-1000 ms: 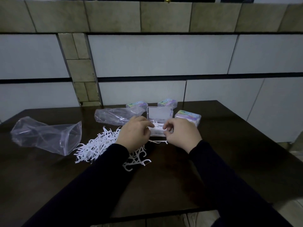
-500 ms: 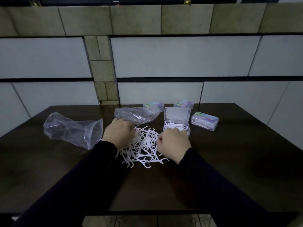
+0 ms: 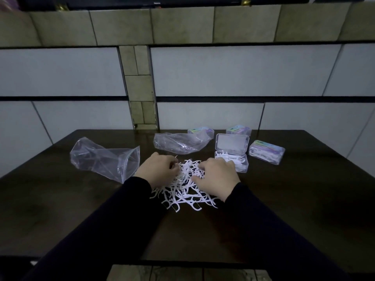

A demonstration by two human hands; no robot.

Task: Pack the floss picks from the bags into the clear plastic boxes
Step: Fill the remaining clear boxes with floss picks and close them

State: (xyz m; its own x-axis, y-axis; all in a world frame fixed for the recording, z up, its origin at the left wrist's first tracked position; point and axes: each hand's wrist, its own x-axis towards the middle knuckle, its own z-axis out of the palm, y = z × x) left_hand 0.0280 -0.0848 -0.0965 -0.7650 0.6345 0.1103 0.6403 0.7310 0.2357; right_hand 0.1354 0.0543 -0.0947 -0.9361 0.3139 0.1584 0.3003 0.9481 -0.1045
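Observation:
A loose pile of white floss picks (image 3: 185, 191) lies on the dark table in front of me. My left hand (image 3: 160, 171) rests on the pile's left side with its fingers curled into the picks. My right hand (image 3: 218, 177) lies on the pile's right side, fingers bent down among the picks. Just right of that hand stands an open clear plastic box (image 3: 232, 157), lid up, with several picks inside. Whether either hand pinches picks is hidden by the fingers.
Two empty clear bags lie on the table: one (image 3: 105, 161) at the left, one (image 3: 178, 145) behind the pile. Three closed labelled boxes (image 3: 266, 155) (image 3: 238, 129) (image 3: 200, 131) sit at the back right. A tiled wall rises behind the table (image 3: 304, 199).
Both hands left the open box and came down onto the pile of picks. My view has shifted left, so everything sits further right in the frame.

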